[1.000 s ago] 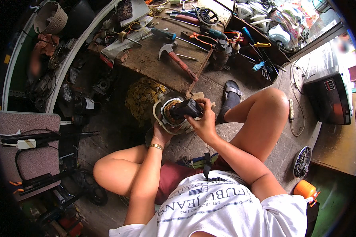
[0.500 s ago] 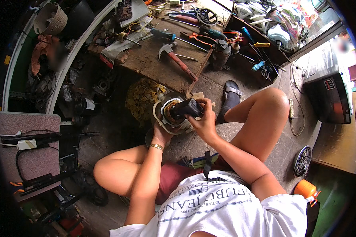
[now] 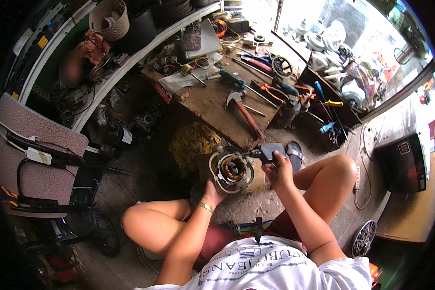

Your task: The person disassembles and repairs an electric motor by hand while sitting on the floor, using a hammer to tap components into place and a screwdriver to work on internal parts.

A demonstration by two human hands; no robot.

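Between my knees, my left hand (image 3: 214, 192) grips a motor housing (image 3: 250, 178) from below and the left side. Its pale frame is round, and a ring of copper windings (image 3: 225, 166) shows inside its open face. My right hand (image 3: 281, 175) is closed around a dark grey, box-shaped part (image 3: 272, 151) with a short stub on its left end. That part is apart from the housing, just to its right. Its exact kind I cannot make out. Beyond both, a claw hammer (image 3: 248, 117) with a red handle lies at the edge of a low wooden bench (image 3: 210, 107).
Screwdrivers (image 3: 235, 80), pliers (image 3: 277, 93) and wires cover the bench. A dark tool tray (image 3: 334, 140) stands at its right. A yellow tangled heap (image 3: 188, 147) lies left of the housing. A black boxy appliance (image 3: 398, 164) and a round dish (image 3: 364, 238) are at the right.
The dark part has moved from over the housing's open face to its right, exposing the windings. The view has shifted, so the whole scene sits lower and mostly further right.
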